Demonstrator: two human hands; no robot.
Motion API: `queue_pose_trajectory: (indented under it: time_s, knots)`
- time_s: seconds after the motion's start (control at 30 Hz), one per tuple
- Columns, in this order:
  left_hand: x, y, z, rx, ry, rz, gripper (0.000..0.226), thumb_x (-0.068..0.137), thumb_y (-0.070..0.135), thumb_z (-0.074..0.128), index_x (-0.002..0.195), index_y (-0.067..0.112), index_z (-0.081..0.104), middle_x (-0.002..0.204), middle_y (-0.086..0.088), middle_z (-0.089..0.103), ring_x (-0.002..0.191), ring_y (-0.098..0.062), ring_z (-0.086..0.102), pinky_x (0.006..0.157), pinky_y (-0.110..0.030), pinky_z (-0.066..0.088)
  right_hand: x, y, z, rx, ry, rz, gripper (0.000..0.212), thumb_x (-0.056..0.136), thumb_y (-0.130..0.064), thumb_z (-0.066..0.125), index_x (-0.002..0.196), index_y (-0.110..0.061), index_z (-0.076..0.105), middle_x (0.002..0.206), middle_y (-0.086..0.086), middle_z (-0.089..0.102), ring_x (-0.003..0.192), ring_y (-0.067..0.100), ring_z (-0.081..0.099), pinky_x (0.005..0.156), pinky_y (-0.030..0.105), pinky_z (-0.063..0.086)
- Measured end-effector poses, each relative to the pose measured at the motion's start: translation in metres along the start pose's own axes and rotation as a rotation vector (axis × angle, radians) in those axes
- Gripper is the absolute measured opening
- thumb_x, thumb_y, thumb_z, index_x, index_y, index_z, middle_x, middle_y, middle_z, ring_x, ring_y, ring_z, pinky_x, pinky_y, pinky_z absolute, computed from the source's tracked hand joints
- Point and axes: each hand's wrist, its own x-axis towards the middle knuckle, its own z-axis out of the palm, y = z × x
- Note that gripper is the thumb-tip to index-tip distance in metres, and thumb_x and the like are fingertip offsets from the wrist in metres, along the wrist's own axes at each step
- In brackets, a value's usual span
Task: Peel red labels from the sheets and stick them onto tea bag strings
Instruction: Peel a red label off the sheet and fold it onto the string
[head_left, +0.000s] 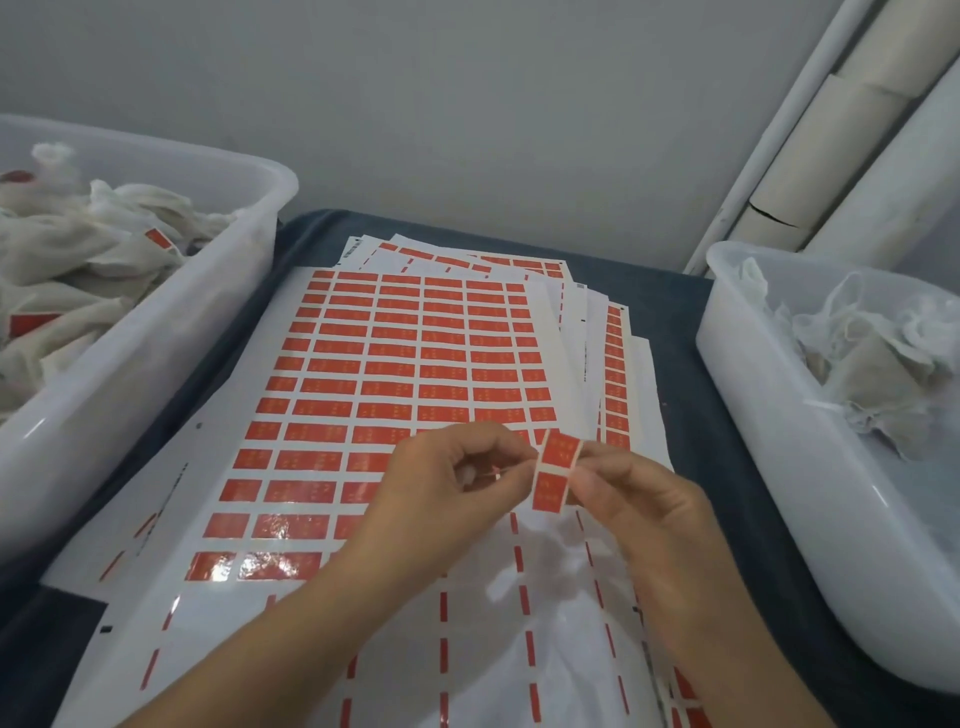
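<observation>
Red label (555, 470) held up between both hands, above the near part of the top sheet (363, 374). It reads as two red panels, one above the other, split by a pale band across the middle; faint lighter print on the red, too blurred to read. It stands roughly upright, tilted a little.

Right hand (639, 499): thumb and forefinger pinch the label's right edge, other fingers curled under. Left hand (441, 493): fingers curled, thumb and forefinger tips pressed together at the label's left edge. Whether a string runs between those fingertips cannot be told; something thin and pale shows there, not clear enough to name.

Top sheet: rows of red labels on glossy white backing, filled across the far and left parts. Near part, under the hands, shows bare backing with only thin red dashes left in columns. More sheets (587, 312) fan out beneath it toward the far right, mostly covered.

Left bin (156, 364), translucent plastic, holds a heap of off-white tea bags (104, 244), a few with red labels showing; cut off at the frame edge. Right bin (779, 441) holds fewer tea bags (872, 358), crumpled, no red visible; also cut off. All sits on a dark cloth (685, 374). Forearms run out of the frame at the bottom.
</observation>
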Motion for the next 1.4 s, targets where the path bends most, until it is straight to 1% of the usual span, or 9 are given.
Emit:
queue_pose_trajectory:
  time_s: [0.13,0.3,0.47,0.9,1.03,1.13,1.23,1.3,1.4]
  knots:
    - [-0.001,0.003,0.0,0.01,-0.004,0.006,0.025,0.081,0.017,0.066,0.067,0.037,0.061,0.071,0.031,0.062,0.076,0.013,0.057,0.052,-0.002,0.041,0.0,0.002,-0.004,-0.048,0.074,-0.005,0.02,0.068,-0.036,0.062,0.082,-0.024,0.07,0.085,-0.013,0.072,0.084,0.009,0.068,0.075,0.019,0.052]
    - [-0.001,0.003,0.001,0.01,-0.017,-0.006,0.023,0.081,0.019,0.066,0.068,0.037,0.062,0.077,0.029,0.062,0.078,0.013,0.056,0.054,-0.001,0.041,0.001,0.003,-0.002,-0.069,0.12,-0.032,0.018,0.066,-0.037,0.062,0.078,-0.025,0.069,0.081,-0.016,0.072,0.082,0.004,0.068,0.067,0.006,0.05]
    - [-0.001,0.007,0.001,-0.023,-0.03,-0.052,0.021,0.084,0.025,0.061,0.065,0.033,0.063,0.065,0.023,0.063,0.073,0.009,0.058,0.05,-0.001,0.04,0.0,0.002,-0.002,-0.098,0.13,-0.07,0.016,0.065,-0.037,0.062,0.076,-0.026,0.068,0.079,-0.021,0.071,0.082,-0.002,0.066,0.062,0.001,0.045]
    - [-0.001,0.008,0.001,0.029,-0.074,-0.032,0.019,0.079,0.022,0.068,0.066,0.035,0.063,0.064,0.027,0.061,0.072,0.01,0.058,0.055,-0.001,0.041,-0.001,0.001,-0.004,-0.182,0.094,-0.127,0.015,0.064,-0.036,0.062,0.076,-0.026,0.067,0.085,-0.018,0.07,0.086,0.0,0.064,0.069,0.004,0.047]
    - [-0.001,0.007,0.001,0.066,-0.083,0.004,0.019,0.079,0.02,0.068,0.066,0.034,0.063,0.066,0.024,0.062,0.072,0.006,0.058,0.057,-0.002,0.041,0.0,0.002,-0.005,-0.213,0.096,-0.143,0.016,0.064,-0.038,0.062,0.076,-0.028,0.067,0.082,-0.02,0.07,0.084,-0.001,0.065,0.068,0.003,0.046]
    - [-0.002,0.006,0.0,-0.007,-0.045,-0.033,0.017,0.078,0.02,0.068,0.065,0.03,0.065,0.067,0.02,0.064,0.073,0.004,0.06,0.059,-0.003,0.043,0.001,-0.001,-0.006,-0.216,0.124,-0.19,0.018,0.066,-0.041,0.063,0.083,-0.035,0.067,0.084,-0.023,0.07,0.083,-0.003,0.065,0.066,0.002,0.046]
    - [0.001,0.007,-0.004,-0.162,0.012,-0.149,0.012,0.07,0.031,0.069,0.06,0.025,0.067,0.063,0.013,0.066,0.066,0.001,0.062,0.057,-0.006,0.046,0.003,-0.004,-0.014,-0.081,0.284,-0.14,0.034,0.07,-0.044,0.066,0.102,-0.049,0.056,0.094,-0.027,0.068,0.082,-0.004,0.067,0.056,0.004,0.047]
    - [0.002,0.009,-0.007,-0.249,0.008,-0.208,0.015,0.061,0.039,0.066,0.058,0.024,0.068,0.06,0.013,0.065,0.061,0.002,0.061,0.054,-0.007,0.045,0.004,-0.006,-0.017,-0.093,0.345,-0.088,0.037,0.068,-0.051,0.063,0.104,-0.052,0.055,0.096,-0.031,0.065,0.082,-0.005,0.066,0.05,0.005,0.046]
    - [0.0,0.009,-0.005,-0.245,-0.056,-0.231,0.02,0.059,0.044,0.065,0.061,0.025,0.069,0.066,0.007,0.067,0.068,-0.004,0.063,0.066,-0.017,0.047,0.002,-0.001,-0.009,-0.098,0.152,0.011,0.035,0.064,-0.051,0.062,0.097,-0.04,0.065,0.091,-0.03,0.066,0.08,-0.004,0.066,0.053,0.003,0.045]
